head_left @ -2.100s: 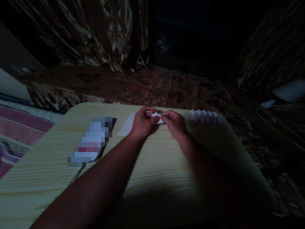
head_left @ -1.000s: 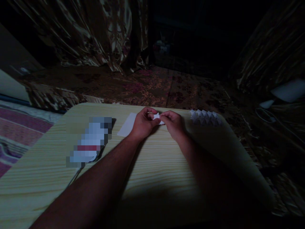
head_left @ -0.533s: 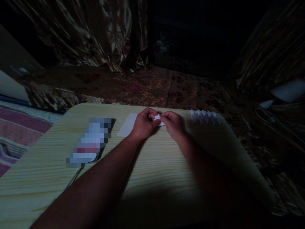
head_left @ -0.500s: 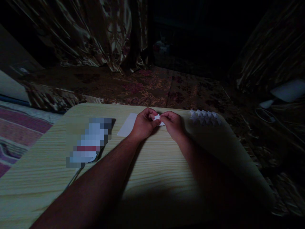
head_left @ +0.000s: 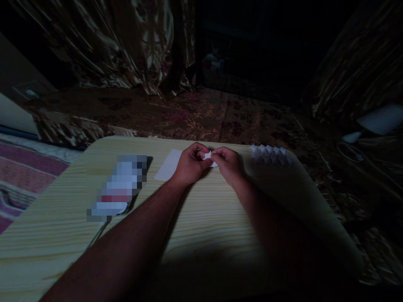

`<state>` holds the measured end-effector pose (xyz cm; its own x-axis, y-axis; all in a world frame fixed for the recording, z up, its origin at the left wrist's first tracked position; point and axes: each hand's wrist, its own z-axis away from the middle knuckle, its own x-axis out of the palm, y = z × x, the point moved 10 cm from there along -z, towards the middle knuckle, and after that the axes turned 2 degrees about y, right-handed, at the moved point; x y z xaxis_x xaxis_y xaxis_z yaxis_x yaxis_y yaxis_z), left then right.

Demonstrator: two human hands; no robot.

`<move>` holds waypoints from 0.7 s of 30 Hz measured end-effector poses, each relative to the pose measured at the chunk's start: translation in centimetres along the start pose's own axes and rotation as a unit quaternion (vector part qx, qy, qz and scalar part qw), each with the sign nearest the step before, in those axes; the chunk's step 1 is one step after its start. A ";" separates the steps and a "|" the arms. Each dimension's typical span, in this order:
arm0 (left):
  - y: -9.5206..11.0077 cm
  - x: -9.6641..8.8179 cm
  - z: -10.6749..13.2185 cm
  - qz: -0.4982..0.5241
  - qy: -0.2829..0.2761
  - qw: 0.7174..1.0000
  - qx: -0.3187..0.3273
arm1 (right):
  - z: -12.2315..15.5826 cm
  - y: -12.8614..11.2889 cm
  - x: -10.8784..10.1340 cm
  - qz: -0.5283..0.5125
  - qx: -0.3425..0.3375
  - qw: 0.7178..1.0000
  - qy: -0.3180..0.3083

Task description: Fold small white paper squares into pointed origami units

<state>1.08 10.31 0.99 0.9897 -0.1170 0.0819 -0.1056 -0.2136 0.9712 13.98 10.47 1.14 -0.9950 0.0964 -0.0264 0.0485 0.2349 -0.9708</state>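
Near the far edge of the wooden table (head_left: 201, 226), a small white folded paper piece (head_left: 208, 155) with pointed corners is held between both hands. My left hand (head_left: 191, 164) pinches it from the left with thumb and fingers. From the right, my right hand (head_left: 228, 162) grips its other side between thumb and forefinger. Fingers cover part of the piece, so its full shape is hidden. Flat white paper (head_left: 167, 164) lies just left of my left hand, partly behind it. Several similar pointed white paper pieces (head_left: 270, 155) stand in rows to the right.
A pixelated, phone-like device (head_left: 121, 184) with a cable (head_left: 96, 235) lies on the table's left side. Patterned curtains (head_left: 151, 46) and a cloth-covered ledge (head_left: 189, 111) are behind the table. A white lamp-like object (head_left: 382, 119) sits at the right, with a striped cover (head_left: 28, 167) at the left.
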 end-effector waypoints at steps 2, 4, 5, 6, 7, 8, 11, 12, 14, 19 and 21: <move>0.1 0.1 0.0 0.003 -0.008 1.000 0.003 | 0.0 0.3 0.0 -0.004 0.007 1.000 -0.002; 0.1 0.3 0.0 0.007 -0.014 1.000 0.001 | 0.0 0.3 0.0 -0.002 0.003 1.000 -0.001; 0.1 0.3 0.0 0.009 -0.016 1.000 0.001 | 0.0 0.2 0.0 0.002 -0.002 1.000 -0.001; 0.1 0.4 0.1 0.011 -0.019 1.000 0.000 | 0.0 0.1 0.0 0.006 -0.008 1.000 0.000; 0.1 0.4 0.1 0.012 -0.020 1.000 -0.001 | 0.0 0.1 -0.1 0.009 -0.012 1.000 0.001; 0.1 0.5 0.1 0.014 -0.022 1.000 -0.001 | 0.0 0.0 -0.1 0.009 -0.015 1.000 0.001; 0.0 0.5 0.1 0.022 -0.025 0.999 0.001 | 0.0 0.0 0.0 -0.008 -0.011 1.000 -0.005; 0.0 0.5 0.1 0.022 -0.026 0.999 0.002 | 0.0 0.1 0.0 -0.015 -0.007 1.000 -0.009; 0.0 0.4 0.0 0.019 -0.026 0.999 0.007 | 0.0 0.2 0.2 -0.024 0.002 1.000 -0.019; 0.0 0.6 0.0 0.021 -0.032 0.999 0.012 | 0.1 0.3 0.2 -0.015 0.011 1.000 -0.014; 0.0 0.7 0.1 0.023 -0.035 0.999 0.008 | 0.0 0.3 0.0 -0.002 0.008 1.000 -0.004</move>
<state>1.76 10.16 1.04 0.9748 -0.1944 0.1095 -0.1525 -0.2224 0.9630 13.97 10.50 0.85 -0.9959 0.0868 -0.0245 0.0431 0.2195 -0.9747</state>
